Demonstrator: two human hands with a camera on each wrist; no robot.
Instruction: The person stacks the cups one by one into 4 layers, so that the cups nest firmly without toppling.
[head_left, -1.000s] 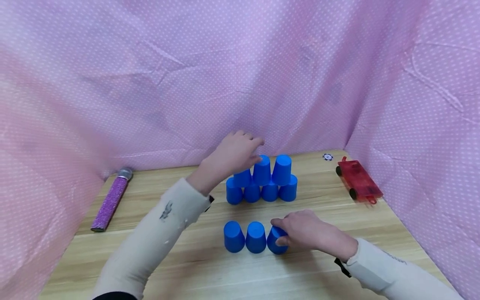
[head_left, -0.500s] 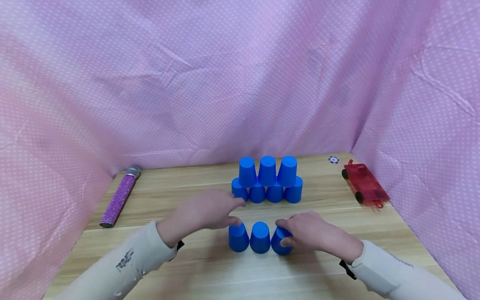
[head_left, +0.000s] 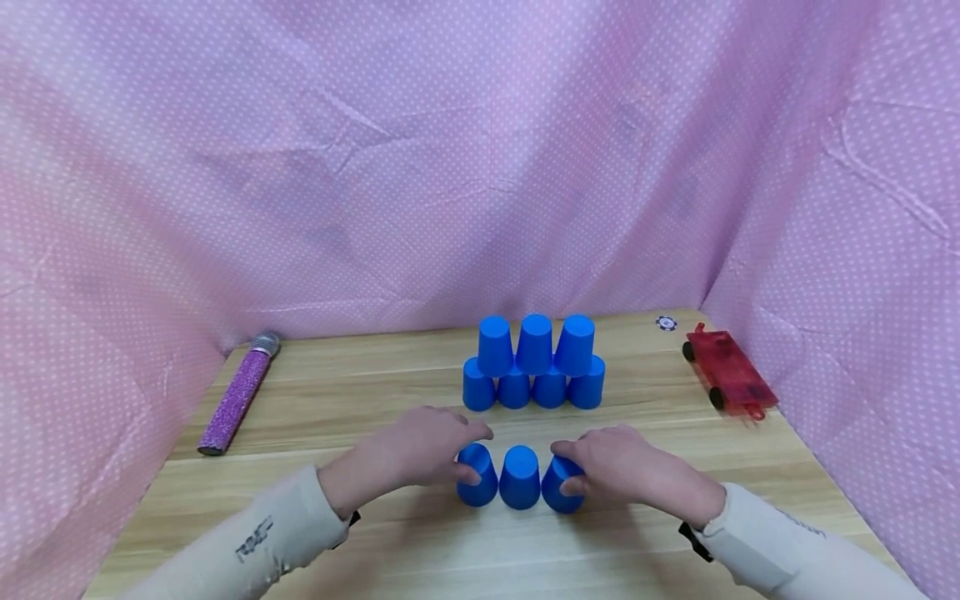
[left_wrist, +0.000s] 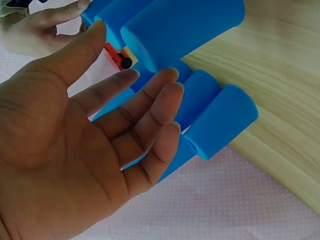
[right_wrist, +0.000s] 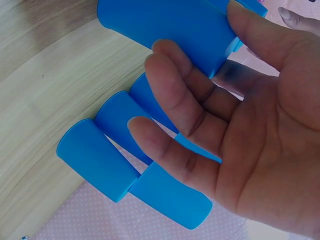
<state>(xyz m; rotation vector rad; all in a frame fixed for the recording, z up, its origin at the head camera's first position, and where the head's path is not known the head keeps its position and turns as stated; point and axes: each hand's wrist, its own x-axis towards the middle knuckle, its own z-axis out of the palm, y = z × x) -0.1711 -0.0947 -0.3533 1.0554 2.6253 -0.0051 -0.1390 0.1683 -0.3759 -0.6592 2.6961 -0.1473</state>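
Cloth (head_left: 480, 167), pink-lilac with small white dots, hung behind and on both sides of the tabletop (head_left: 360, 379), creased in places, with a darker band of shade slanting down its back toward the right. It met the far edge of the wood, which was pale with streaky grain running mostly crosswise. Light lay brightest on the near part of the wood, and soft shadows fell below the hands.

Upside-down blue cups stood toward the back, right of centre: a lower row (head_left: 550, 392) of four carrying an upper row (head_left: 536, 343) of three. Nearer the person, three more made a line: left cup (head_left: 486, 482), middle cup (head_left: 520, 479) and right cup (head_left: 553, 482).

The left hand (head_left: 420, 446) was at the left cup, thumb before it, fingers apart and loosely bent, gripping nothing; whether it touched could not be told. The right hand (head_left: 626, 467) held the right cup between thumb and curved fingers. Both arms wore pale sleeves (head_left: 240, 533).

Along the left side lay a glittery purple microphone (head_left: 238, 400). By the right edge stood a red cart (head_left: 729, 371) with black wheels, and near its far end lay a chip (head_left: 666, 323).
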